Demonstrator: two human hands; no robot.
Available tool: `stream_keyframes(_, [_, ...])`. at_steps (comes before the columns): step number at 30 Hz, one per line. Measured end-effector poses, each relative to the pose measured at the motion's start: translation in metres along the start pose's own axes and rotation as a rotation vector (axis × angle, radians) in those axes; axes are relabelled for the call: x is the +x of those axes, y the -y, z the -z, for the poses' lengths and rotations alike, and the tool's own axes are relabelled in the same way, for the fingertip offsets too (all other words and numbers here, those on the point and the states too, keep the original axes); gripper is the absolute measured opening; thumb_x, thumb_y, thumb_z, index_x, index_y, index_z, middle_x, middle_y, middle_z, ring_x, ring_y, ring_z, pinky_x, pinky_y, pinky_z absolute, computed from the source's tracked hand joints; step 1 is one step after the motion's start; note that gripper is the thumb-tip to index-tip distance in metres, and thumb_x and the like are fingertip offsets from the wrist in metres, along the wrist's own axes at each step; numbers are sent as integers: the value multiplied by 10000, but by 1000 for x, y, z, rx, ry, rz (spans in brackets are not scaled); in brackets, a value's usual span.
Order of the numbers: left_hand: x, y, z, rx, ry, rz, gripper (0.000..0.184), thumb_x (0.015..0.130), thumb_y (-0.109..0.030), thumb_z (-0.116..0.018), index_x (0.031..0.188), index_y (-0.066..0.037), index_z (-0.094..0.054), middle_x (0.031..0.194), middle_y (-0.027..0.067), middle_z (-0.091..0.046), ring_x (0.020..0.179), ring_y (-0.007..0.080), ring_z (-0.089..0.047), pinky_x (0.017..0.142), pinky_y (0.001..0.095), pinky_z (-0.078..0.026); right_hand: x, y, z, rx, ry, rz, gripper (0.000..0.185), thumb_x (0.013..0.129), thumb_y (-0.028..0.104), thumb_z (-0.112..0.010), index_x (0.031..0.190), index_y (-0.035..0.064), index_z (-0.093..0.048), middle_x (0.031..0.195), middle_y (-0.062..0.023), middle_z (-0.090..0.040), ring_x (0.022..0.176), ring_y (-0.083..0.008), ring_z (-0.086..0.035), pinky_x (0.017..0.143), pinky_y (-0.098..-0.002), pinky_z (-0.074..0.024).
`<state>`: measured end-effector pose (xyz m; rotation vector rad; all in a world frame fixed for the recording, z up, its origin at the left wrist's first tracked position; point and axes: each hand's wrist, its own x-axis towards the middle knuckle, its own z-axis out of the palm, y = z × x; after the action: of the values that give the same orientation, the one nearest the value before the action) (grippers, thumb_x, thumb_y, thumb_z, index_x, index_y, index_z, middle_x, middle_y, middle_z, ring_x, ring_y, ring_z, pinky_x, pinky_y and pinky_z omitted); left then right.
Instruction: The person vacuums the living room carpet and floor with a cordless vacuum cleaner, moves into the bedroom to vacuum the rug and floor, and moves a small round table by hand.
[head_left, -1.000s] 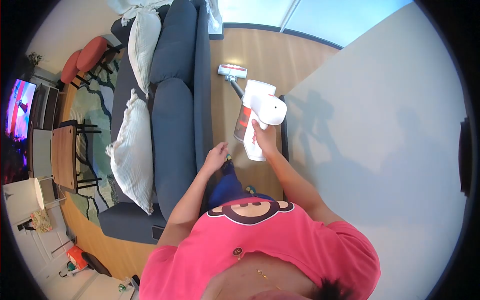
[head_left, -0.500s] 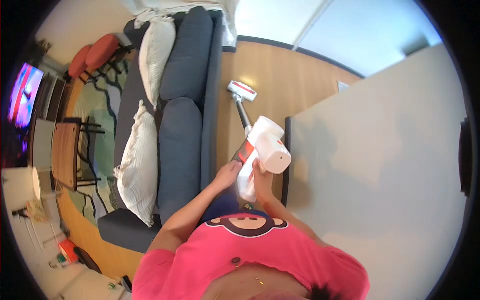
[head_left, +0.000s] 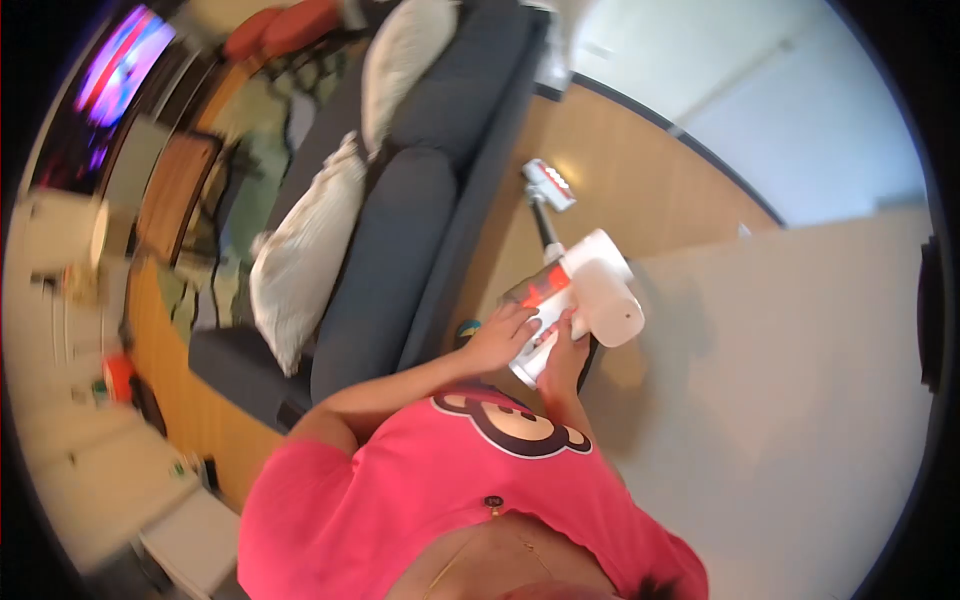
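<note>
A white cordless stick vacuum cleaner (head_left: 603, 285) with a reddish dust cup slants down in front of me. My right hand (head_left: 565, 358) is wrapped round its handle. On the near left side of its body, my left hand (head_left: 500, 338) grips it with the fingers laid over the white casing. Part of both hands' grip is hidden by the machine. The dark tube leads to the white and red floor head (head_left: 549, 185), which lies on the wooden floor (head_left: 610, 150), lit at its front.
Left of me stands a dark grey sofa (head_left: 385, 270) with white cushions (head_left: 308, 255). A pale wall or panel (head_left: 760, 380) borders the right side. Beyond the sofa are a wooden table (head_left: 177, 195), red seats (head_left: 297, 27) and a lit screen (head_left: 125, 65). A small blue and yellow item (head_left: 468, 328) lies by the sofa.
My view has turned, so the sofa and room appear tilted. The vacuum and both hands sit further right in view. My left hand's fingers reach further over the casing.
</note>
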<state>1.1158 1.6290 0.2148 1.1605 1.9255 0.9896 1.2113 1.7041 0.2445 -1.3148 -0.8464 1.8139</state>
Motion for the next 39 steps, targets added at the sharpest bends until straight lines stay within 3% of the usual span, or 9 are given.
stream_keyframes(5, [30, -43, 13, 176, -4, -175, 344, 855, -210, -472, 1120, -4, -550, 1116, 203, -481, 1037, 352, -443, 903, 416, -362, -3, 19, -15, 100, 59, -27, 411, 886, 218, -473, 1218, -19, -419, 1139, -122, -499, 1054, -196, -468, 919, -315, -360])
stream_keyframes(9, [69, -35, 38, 305, 80, -336, 338, 834, -171, -486, 1107, 21, -539, 1063, 218, -503, 981, 359, -465, 858, 431, -398, 25, 0, -37, 101, 262, 60, 459, 894, 262, -440, 1254, -15, -379, 1196, -115, -468, 1119, -200, -431, 974, -311, -308])
stream_keyframes(12, [89, -30, 48, 158, 184, -220, 340, 841, -149, -456, 1136, 20, -481, 981, 195, -541, 943, 316, -519, 810, 373, -432, 48, 2, -53, 209, 377, -43, 494, 892, 275, -440, 1282, -11, -335, 1213, -108, -457, 1138, -208, -414, 988, -311, -288])
stream_keyframes(17, [138, -22, 54, -370, 255, 356, 361, 859, -126, -439, 1202, -28, -384, 864, 133, -582, 640, 198, -582, 573, 301, -482, 110, 17, -64, -54, 625, -167, 410, 876, 274, -488, 1197, 25, -432, 924, -64, -551, 700, -114, -536, 560, -246, -432])
stream_keyframes(25, [274, -2, 17, -44, -162, 180, 422, 776, -202, -607, 1111, 3, -453, 904, 247, -610, 783, 325, -631, 662, 410, -494, 262, 95, -76, -622, 896, -69, 292, 858, 214, -563, 1029, -24, -568, 904, -45, -582, 817, -98, -509, 731, -245, -419])
stream_keyframes(28, [318, -49, 48, -123, -130, 321, 470, 760, -235, -610, 1146, -18, -452, 936, 262, -599, 887, 420, -579, 755, 464, -472, 292, 155, -91, -852, 791, -14, 321, 873, 193, -543, 1117, -14, -533, 936, -74, -589, 870, -121, -519, 785, -252, -408])
stream_keyframes(31, [363, -36, 42, -72, -162, 299, 499, 758, -248, -632, 1166, -38, -437, 863, 221, -620, 790, 372, -611, 690, 430, -492, 339, 184, -75, -1058, 573, 88, 412, 887, 232, -527, 1225, 5, -462, 1047, -95, -576, 922, -137, -519, 819, -269, -407])
stream_keyframes(35, [401, -30, 42, -142, -155, 332, 480, 752, -230, -632, 1170, -77, -452, 797, 185, -636, 714, 321, -634, 667, 401, -504, 311, 293, -122, -656, 764, 328, 434, 878, 320, -513, 1202, 33, -485, 1033, -121, -564, 927, -174, -523, 800, -265, -415])
stream_keyframes(39, [431, -32, 50, -91, -111, 331, 462, 740, -222, -635, 1146, -68, -475, 802, 179, -637, 697, 314, -634, 668, 400, -506, 241, 372, -170, 57, 1446, 435, 240, 852, 244, -527, 967, 37, -571, 895, -129, -583, 774, -183, -554, 673, -270, -450])
